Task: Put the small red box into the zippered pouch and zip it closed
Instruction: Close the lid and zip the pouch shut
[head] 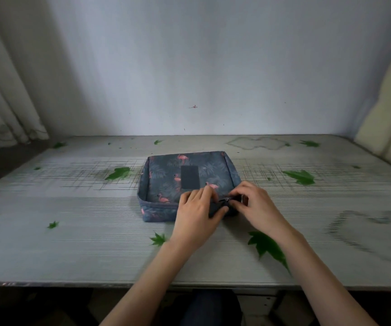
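A dark blue zippered pouch point(166, 177) with pink flamingos and a dark patch on top lies flat in the middle of the table. My left hand point(195, 211) grips its near right corner, thumb against the front wall. My right hand point(252, 203) pinches the small metal zipper pull point(226, 200) at that same corner. No small red box shows anywhere in view.
The table point(84, 243) carries a pale cloth printed with green leaves. A white wall rises behind it, a curtain point(4, 95) hangs at the left and a cream panel point(387, 109) leans at the right. The table's front edge is near my forearms.
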Motion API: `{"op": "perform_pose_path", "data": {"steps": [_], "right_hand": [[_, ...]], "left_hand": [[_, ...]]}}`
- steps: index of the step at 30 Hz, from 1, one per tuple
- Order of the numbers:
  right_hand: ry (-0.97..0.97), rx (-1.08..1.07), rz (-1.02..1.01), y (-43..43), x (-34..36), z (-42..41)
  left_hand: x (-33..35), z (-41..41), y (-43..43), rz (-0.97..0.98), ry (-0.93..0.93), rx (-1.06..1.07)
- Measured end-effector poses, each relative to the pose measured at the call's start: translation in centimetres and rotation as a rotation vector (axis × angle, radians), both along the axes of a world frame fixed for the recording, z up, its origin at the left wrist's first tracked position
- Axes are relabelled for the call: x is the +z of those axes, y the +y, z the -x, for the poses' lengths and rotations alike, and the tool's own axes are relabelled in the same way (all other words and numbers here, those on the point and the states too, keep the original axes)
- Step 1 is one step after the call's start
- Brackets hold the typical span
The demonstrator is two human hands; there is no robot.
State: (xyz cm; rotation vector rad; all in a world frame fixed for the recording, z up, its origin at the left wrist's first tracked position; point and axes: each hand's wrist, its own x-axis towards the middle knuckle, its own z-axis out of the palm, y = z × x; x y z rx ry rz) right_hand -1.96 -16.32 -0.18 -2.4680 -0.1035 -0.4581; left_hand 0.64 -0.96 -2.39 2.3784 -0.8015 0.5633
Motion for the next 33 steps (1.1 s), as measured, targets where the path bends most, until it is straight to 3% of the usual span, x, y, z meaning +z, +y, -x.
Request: {"op": "perform_pose_path", "data": {"steps": [9, 17, 33], "right_hand": [[0.006, 0.029, -0.104, -0.2, -0.1, -0.2], [-0.011, 0.04, -0.12, -0.4, -0.1, -0.2], [-0.033, -0.01, -0.04, 0.0, -0.6, -0.5]], "left_hand": [[-0.3, -0.2, -0.7, -0.046, -0.043, 0.036], [-0.3, -0.3, -0.5, 0.056, -0.002, 0.031], [-0.2, 0.0, 2.0, 0.067, 0.015, 0.065]]}}
